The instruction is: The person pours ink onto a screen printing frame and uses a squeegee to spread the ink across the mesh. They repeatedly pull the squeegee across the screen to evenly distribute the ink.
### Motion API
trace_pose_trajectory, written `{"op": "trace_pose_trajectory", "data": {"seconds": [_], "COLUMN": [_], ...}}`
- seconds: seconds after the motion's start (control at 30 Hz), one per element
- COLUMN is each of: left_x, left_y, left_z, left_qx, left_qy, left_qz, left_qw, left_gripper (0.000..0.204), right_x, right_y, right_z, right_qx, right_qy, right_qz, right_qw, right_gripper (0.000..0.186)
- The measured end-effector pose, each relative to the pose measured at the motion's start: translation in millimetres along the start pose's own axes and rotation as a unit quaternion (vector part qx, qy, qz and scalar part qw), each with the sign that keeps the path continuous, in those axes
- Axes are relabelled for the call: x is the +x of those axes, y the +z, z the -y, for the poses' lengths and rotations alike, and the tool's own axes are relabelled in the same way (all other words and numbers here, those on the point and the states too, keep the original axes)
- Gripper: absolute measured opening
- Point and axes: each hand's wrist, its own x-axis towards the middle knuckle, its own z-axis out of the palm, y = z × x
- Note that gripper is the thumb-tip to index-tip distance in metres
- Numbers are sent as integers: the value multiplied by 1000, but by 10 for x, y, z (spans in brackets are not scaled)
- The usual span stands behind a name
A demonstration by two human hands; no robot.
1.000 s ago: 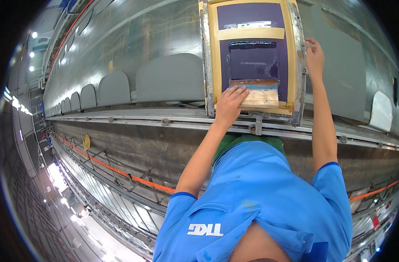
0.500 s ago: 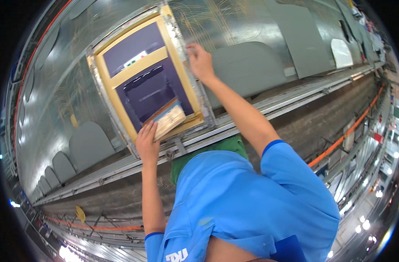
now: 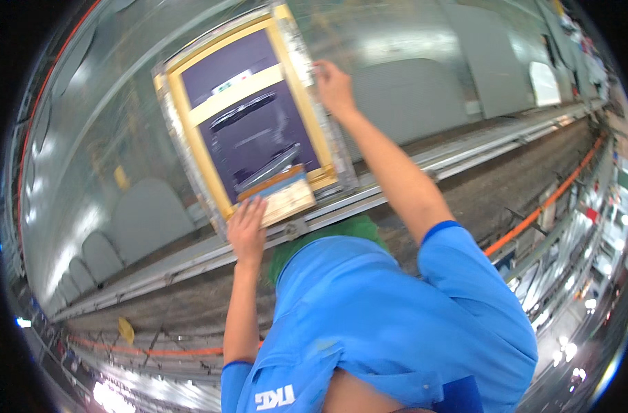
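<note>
As wooden squeegee (image 3: 288,204) slid toward near edge of screen frame (image 3: 306,103), glossy streak (image 3: 269,169) appeared just beyond blade (image 3: 273,181); stroke seemed nearly done. Left hand (image 3: 248,230) had grip on squeegee's left end; right hand (image 3: 336,89) by frame's right rail (image 3: 299,49), grip unclear.

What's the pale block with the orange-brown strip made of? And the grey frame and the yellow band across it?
The pale rectangular block looks like bare wood, with streaky grain. Its orange-brown strip may be rubber or plastic: evenly coloured, but blurred. The grey rectangular frame seems scuffed metal, with blotchy silvery sides. The straight yellow band is probably matte tape, looking flat.
</note>
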Motion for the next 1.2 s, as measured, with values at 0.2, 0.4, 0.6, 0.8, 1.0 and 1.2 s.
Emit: {"op": "trace_pose_trajectory", "data": {"seconds": [0.2, 0.4, 0.6, 0.8, 1.0, 1.2], "left_x": [475, 1465, 1805, 1077, 604, 549], "left_y": [93, -254, -165, 73, 40, 75], "left_z": [286, 771, 808, 593, 242, 224], "left_qx": [27, -73, -88, -58, -57, -44], "left_qy": [-18, -75, -92, -44, -62, -53], "left_qz": [-18, 51, 38, 31, 35, 15], "left_qw": [999, 993, 991, 997, 996, 998], "left_gripper": [59, 44, 38, 53, 55, 59], "right_x": [107, -129, -335, -1191, -1335, -70], "right_y": [-276, -328, 100, -85, -521, -256], "right_z": [181, 895, 1009, 497, 696, 48], "right_qx": [-216, -260, -264, -185, -106, -122], "right_qy": [-130, -286, -209, -226, -127, -48], "right_qz": [73, 252, 337, 298, 369, 27], "right_qw": [965, 887, 879, 909, 914, 991], "right_gripper": [28, 38, 40, 48, 52, 39]}}
